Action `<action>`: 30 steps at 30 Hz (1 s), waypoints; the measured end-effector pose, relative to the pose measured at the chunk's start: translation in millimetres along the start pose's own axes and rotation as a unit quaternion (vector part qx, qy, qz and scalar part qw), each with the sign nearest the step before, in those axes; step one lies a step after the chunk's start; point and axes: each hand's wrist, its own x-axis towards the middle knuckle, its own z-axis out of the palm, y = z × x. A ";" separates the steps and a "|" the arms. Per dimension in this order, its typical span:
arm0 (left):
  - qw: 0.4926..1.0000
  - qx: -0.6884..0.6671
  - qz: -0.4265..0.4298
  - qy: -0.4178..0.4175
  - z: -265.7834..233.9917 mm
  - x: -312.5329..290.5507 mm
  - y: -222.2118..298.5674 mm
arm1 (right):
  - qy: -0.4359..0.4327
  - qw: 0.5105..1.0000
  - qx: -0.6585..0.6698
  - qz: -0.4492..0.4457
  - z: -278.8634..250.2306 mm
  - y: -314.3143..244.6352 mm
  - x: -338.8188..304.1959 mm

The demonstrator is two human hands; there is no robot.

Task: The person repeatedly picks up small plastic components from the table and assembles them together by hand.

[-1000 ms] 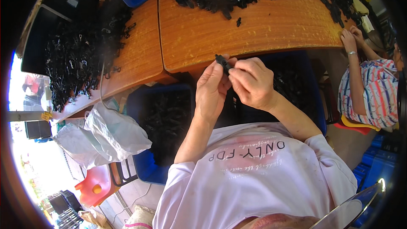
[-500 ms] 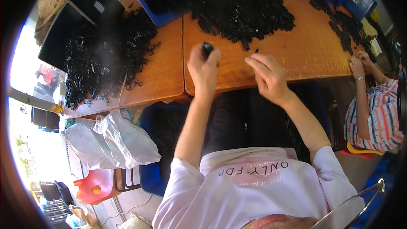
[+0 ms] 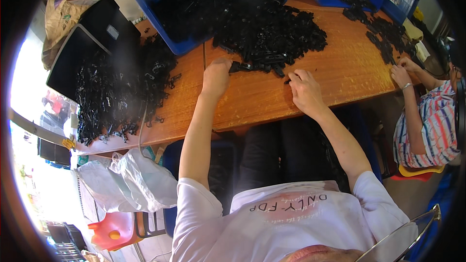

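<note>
My left hand is closed at the near left edge of a large heap of small black plastic parts. A black plastic part sticks out from its fingers toward the heap. To the right, my right hand rests low over the wooden table with its fingers bent together. At its fingertips shows a small dark piece, too small to make out fully. The heap spills from a tipped blue bin at the back.
On the left, a black bin spills shiny black clip-like parts. Another blue bin and more black parts lie at the far right, beside a co-worker's hands. White bags hang below the table's left edge.
My left hand has moved left, and its black part now points toward the heap. The right hand's outstretched fingers have bent down to the table. The whole view has shifted slightly.
</note>
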 end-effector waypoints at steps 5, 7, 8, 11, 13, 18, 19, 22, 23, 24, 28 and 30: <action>1.000 0.024 0.008 0.008 -23.0 -38.4 39.0 | -0.073 0.997 -0.021 0.008 -8.4 -1.0 -7.5; 0.995 -0.077 -0.064 0.013 -31.0 -55.8 58.7 | -0.075 0.997 -0.024 0.004 -17.5 -9.0 -7.5; 0.975 -0.176 -0.131 0.023 -34.5 -63.0 71.5 | -0.100 0.993 0.023 0.056 -26.4 -15.5 -6.0; 0.784 -0.552 -0.283 -0.031 -43.6 -85.5 106.5 | -0.137 0.977 0.108 0.118 -39.3 -23.2 -9.9; 0.724 -0.640 -0.256 -0.021 -23.8 -106.8 118.9 | -0.123 0.938 0.276 0.172 -46.5 -38.1 -19.4; 0.416 -0.865 -0.276 0.059 -18.2 -143.2 164.6 | 0.084 0.962 0.261 0.008 -66.1 -90.8 -33.1; 0.386 -0.873 -0.289 0.073 -17.9 -147.0 169.9 | 0.079 0.962 0.261 0.012 -66.4 -97.3 -35.8; 0.367 -0.875 -0.311 0.049 -13.2 -157.7 174.5 | 0.122 0.952 0.279 -0.035 -66.8 -114.3 -43.0; 0.352 -0.880 -0.316 0.041 -13.3 -158.9 176.9 | 0.121 0.952 0.278 -0.032 -65.0 -115.5 -44.9; 0.351 -0.880 -0.318 0.039 -14.2 -159.4 179.5 | 0.130 0.956 0.259 -0.047 -63.2 -116.3 -46.4; 0.366 -0.872 -0.322 0.043 -16.1 -159.9 184.4 | 0.130 0.968 0.197 -0.083 -62.6 -117.6 -53.5; 0.378 -0.868 -0.320 0.046 -15.8 -159.9 183.9 | 0.122 0.976 0.142 -0.116 -62.1 -115.5 -55.8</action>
